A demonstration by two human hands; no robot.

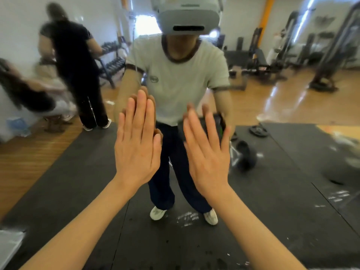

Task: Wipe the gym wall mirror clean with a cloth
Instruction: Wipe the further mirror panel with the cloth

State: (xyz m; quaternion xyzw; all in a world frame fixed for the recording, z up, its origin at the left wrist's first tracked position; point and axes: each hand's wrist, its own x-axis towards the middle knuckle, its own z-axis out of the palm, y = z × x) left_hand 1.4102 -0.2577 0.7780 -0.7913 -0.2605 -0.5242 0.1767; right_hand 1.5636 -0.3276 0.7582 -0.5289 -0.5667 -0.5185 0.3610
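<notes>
Two hands: both are rising flat toward the mirror (292, 162), palms forward, fingers straight.
Far left of the hands: two other people are showing in the reflection, blurred, near a dumbbell rack (112, 61).
Lower left corner: a pale flat shape (9, 244) is lying below the left forearm; it is too cut off to tell whether it is the cloth.
Left hand (137, 141): it is spreading open with fingers pressed side by side, grasping nothing, and its fingertips are meeting their own reflection, so it is probably touching the glass.
Between the hands: the wearer's reflection is standing in a pale shirt with a headset (188, 18) over the face.
Right hand (207, 151): it is also opening flat and empty, fingers slightly fanned, with its reflection just above the fingertips; a dark strap-like object shows behind it in the reflection.
Below the right hand: white smears (188, 217) are marking the glass, with fine specks lower down.
Right of the hands: weight plates (258, 131) and machines are reflecting on black mats.
Cloth: no cloth is sitting in either hand, and I cannot find it with certainty.
Step in hand: wiping is not starting yet; bare palms are only adding prints, so fetching the cloth first is looking wise.
Doing it well: working in overlapping passes from top down, pressing harder over the smears.
</notes>
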